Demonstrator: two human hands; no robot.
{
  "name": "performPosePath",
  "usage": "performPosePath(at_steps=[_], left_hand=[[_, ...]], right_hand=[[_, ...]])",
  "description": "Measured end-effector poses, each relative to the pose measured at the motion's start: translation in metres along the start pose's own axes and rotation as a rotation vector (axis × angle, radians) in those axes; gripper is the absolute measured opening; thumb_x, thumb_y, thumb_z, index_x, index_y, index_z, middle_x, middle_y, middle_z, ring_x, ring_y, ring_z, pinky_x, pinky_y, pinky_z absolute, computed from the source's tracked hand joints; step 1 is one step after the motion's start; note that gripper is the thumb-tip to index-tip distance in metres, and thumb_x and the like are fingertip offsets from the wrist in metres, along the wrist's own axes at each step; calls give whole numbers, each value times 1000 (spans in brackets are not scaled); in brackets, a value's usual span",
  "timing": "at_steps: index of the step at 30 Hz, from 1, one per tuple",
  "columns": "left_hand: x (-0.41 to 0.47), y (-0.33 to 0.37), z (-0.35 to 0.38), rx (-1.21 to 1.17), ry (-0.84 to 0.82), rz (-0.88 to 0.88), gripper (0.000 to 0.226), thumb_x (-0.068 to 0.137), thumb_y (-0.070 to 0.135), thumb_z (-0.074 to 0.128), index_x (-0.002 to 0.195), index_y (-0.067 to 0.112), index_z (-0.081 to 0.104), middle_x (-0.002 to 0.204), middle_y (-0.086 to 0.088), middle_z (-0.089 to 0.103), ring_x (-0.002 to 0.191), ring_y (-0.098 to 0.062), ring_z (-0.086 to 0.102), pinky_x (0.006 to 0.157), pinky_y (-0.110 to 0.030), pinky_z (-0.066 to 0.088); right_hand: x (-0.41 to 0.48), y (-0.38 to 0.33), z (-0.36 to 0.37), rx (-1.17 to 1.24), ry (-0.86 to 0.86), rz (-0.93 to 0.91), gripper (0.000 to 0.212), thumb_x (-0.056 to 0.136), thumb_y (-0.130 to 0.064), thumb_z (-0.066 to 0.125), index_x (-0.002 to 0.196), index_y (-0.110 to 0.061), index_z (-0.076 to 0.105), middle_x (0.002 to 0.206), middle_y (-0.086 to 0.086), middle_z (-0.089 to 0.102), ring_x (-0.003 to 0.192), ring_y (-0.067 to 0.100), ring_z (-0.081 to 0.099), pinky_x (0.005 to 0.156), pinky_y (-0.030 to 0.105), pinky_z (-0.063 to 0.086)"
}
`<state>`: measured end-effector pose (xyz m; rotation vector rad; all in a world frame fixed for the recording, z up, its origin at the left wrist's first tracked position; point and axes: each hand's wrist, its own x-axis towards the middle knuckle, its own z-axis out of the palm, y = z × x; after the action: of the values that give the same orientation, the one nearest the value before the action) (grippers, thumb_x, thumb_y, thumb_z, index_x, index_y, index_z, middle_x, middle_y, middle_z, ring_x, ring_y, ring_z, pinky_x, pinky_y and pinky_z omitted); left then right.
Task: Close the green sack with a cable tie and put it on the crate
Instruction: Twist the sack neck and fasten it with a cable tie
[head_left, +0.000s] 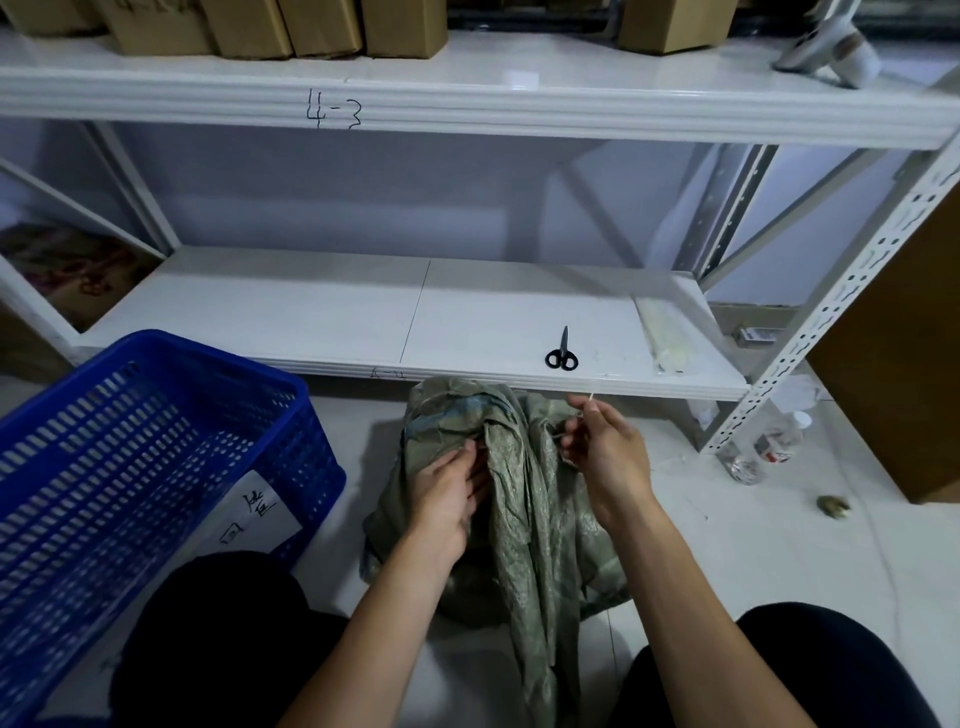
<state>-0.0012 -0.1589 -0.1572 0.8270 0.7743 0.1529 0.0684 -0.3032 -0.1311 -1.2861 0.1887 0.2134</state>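
The green woven sack (524, 499) lies crumpled on the floor between my knees, its mouth gathered toward the shelf. My left hand (449, 493) grips the bunched fabric near the sack's neck. My right hand (602, 441) pinches a thin white cable tie (586, 402) at the right side of the neck, its end sticking up past my fingers. The blue plastic crate (156, 441) stands on the floor to the left, with a paper label on its side.
Black scissors (562, 353) and a bag of white cable ties (662, 332) lie on the low white shelf (311, 312) just beyond the sack. Plastic bottles (763, 447) stand by the shelf's right post. Cardboard boxes (249, 26) fill the upper shelf.
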Motion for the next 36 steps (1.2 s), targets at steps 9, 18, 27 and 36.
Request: performPosePath(at_steps=[9, 18, 27, 36], left_hand=[[8, -6, 0, 150, 56, 35, 14, 97, 13, 59, 103, 13, 72, 105, -11, 76, 96, -24, 72, 81, -33, 57], [-4, -4, 2, 885, 221, 764, 14, 96, 14, 60, 100, 16, 74, 111, 8, 66, 107, -10, 61, 100, -30, 47], [3, 13, 6, 964, 32, 1050, 17, 100, 20, 56, 102, 17, 72, 91, 10, 76, 76, -4, 67, 68, -24, 52], [19, 31, 17, 874, -325, 607, 12, 92, 16, 69, 87, 23, 77, 74, 11, 75, 72, 4, 67, 74, -17, 50]], right_hand=[[11, 21, 3, -446, 132, -255, 27, 104, -24, 44, 95, -23, 69, 82, 0, 71, 72, 17, 64, 71, 43, 54], [-1, 11, 8, -1095, 293, -803, 18, 97, -18, 59, 96, -9, 74, 87, 10, 72, 78, 27, 59, 68, 34, 43], [5, 22, 18, -1097, 79, -811, 18, 98, -22, 52, 103, -19, 69, 82, 8, 76, 71, 34, 69, 60, 38, 49], [-11, 24, 11, -985, 113, -726, 10, 97, -22, 57, 91, -16, 62, 61, 7, 68, 56, 35, 63, 52, 34, 34]])
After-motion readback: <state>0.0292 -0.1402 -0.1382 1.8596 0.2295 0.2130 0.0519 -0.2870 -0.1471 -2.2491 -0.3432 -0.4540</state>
